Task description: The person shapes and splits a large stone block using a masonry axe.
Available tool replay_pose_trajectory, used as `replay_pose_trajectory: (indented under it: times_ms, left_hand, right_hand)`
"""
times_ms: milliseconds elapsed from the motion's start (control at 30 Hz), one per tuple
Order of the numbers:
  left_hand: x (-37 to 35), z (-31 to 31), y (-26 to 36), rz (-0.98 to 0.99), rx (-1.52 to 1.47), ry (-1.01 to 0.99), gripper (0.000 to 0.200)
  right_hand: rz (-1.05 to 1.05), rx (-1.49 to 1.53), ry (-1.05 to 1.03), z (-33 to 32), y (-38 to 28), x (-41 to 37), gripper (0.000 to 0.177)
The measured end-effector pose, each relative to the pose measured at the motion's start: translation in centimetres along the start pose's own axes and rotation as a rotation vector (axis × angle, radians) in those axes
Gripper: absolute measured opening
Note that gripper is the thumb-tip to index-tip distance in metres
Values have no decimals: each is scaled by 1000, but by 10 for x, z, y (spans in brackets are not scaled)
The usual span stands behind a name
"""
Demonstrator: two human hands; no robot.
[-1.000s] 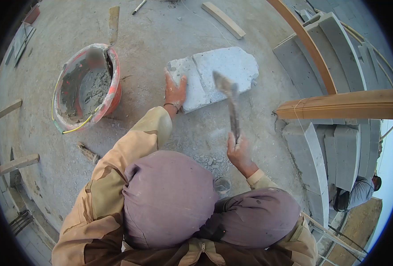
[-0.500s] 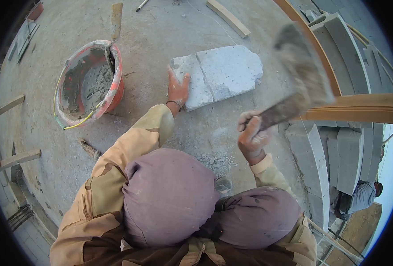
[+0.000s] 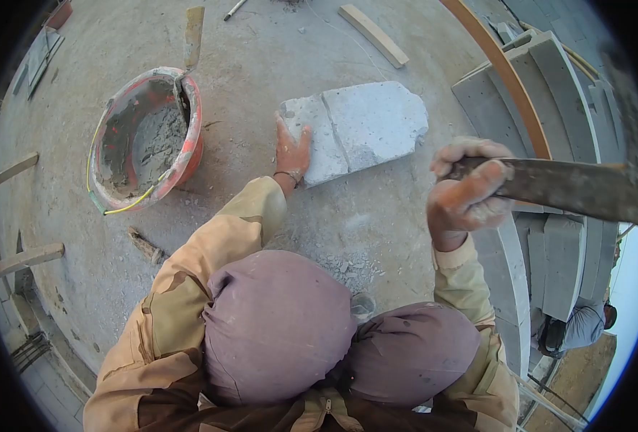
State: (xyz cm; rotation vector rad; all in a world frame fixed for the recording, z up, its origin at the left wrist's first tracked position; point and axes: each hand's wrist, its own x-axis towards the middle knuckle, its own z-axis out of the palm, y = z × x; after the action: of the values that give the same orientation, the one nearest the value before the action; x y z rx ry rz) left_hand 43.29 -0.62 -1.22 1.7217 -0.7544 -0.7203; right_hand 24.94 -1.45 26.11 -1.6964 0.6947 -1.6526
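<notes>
A pale concrete block with a groove across it and chipped edges lies flat on the floor. My left hand holds its left end, thumb apart on the near edge and fingers along the side. Raised at the right, my right hand is closed around the dark, flat handle of a hatchet. The hatchet's head, at the right edge of view, is dark and blurred. Crumbs of rubble lie on the floor between the block and my knees.
At the left stands a red bucket of grey mortar, with a wooden-handled trowel on its rim. A wood strip lies beyond the block. Grey blocks are stacked at the right, near an orange-brown bar. Another person is lower right.
My right hand has swung the hatchet up and to the right, so its head has moved from above the floor to the view's right edge. My left hand stays on the block.
</notes>
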Motion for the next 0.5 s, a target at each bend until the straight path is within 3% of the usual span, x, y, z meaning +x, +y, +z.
replay_pose_trajectory:
  times_ms: [33, 67, 100, 167, 200, 267, 367, 400, 433, 500]
  left_hand:
    - [4, 0, 0, 17, 64, 36, 91]
    - [5, 0, 0, 35, 58, 42, 91]
    - [1, 1, -3, 37, 71, 48, 91]
    - [31, 1, 19, 76, 65, 85, 91]
    - [22, -5, 26, 37, -3, 49, 92]
    - [3, -3, 9, 8, -68, -11, 91]
    - [1, -4, 15, -35, -25, -9, 91]
    - [-1, -3, 11, -50, -22, -8, 91]
    - [1, -1, 7, -9, -13, 15, 90]
    - [2, 2, 1, 26, -1, 34, 90]
  right_hand:
    - [177, -159, -192, -20, 37, -50, 21]
    - [425, -559, -402, -35, 82, -104, 25]
    - [527, -759, -668, -46, 122, -143, 25]
    - [308, -707, -617, -43, 115, -143, 23]
    - [322, -710, -634, -41, 102, -128, 23]
    - [560, -578, -525, -27, 53, -68, 21]
    - [305, -142, -242, -7, -18, 10, 23]
    - [81, -83, -153, -1, -32, 31, 27]
    - [94, -83, -158, -2, -25, 42, 27]
    - [-339, 95, -8, -5, -12, 57, 29]
